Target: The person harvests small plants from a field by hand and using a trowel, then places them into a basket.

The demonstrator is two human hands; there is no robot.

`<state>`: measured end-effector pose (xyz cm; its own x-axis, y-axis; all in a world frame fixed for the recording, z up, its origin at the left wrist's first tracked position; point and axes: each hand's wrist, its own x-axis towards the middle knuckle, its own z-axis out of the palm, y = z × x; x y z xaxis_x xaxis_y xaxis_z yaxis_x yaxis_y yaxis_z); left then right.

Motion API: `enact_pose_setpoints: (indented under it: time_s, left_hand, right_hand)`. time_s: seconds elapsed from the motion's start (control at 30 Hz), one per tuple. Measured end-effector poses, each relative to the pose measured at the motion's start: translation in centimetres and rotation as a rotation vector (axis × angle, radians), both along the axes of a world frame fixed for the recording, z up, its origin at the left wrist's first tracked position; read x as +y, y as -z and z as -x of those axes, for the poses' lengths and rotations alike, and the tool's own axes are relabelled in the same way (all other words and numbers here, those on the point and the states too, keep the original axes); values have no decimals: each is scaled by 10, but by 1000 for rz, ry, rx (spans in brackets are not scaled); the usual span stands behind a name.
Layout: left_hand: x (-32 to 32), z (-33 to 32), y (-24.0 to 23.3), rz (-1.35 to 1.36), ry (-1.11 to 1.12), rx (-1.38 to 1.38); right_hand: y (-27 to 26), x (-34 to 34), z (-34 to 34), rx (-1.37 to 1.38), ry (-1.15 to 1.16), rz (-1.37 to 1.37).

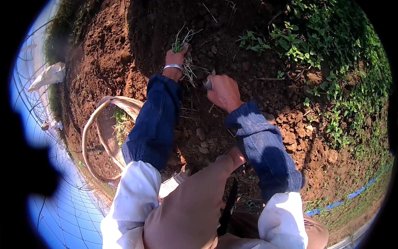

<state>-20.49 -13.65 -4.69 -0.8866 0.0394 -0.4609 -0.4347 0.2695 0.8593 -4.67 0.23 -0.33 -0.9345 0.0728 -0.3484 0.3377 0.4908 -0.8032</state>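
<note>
My left hand (176,59) is closed around a bunch of pulled weeds (178,47). Green leaves and pale stems stick out beyond the fingers, and thin dry roots or stalks hang down beside the wrist. Lower and to the right, my right hand (225,91) grips a small hand tool (208,84). Only its grey end shows at the thumb side; the rest is hidden by the fist, so its exact kind cannot be told. Both hands are just over dark, crumbly soil (202,133) strewn with dry stalks.
A woven basket (105,137) with a hoop handle stands left of my left forearm, holding weeds (122,124). Leafy green plants (298,46) spread along the right. A white sack (49,76) lies at the far left near wire netting (68,211). A blue strip (334,205) crosses the ground lower right.
</note>
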Motion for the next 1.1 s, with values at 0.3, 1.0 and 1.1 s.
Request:
enact_pose_setpoints:
  time_s: [0.3, 1.0, 1.1]
  left_hand:
    - [-9, -6, -60, -227, -1, -274]
    - [8, 2, -4, 510, 249, 434]
    - [-15, -8, -5, 462, 407, 379]
  right_hand:
    - [-5, 4, -41, -10, 171, 511]
    - [-118, 36, -153, 15, -48, -155]
    - [-117, 40, -166, -33, 4, -158]
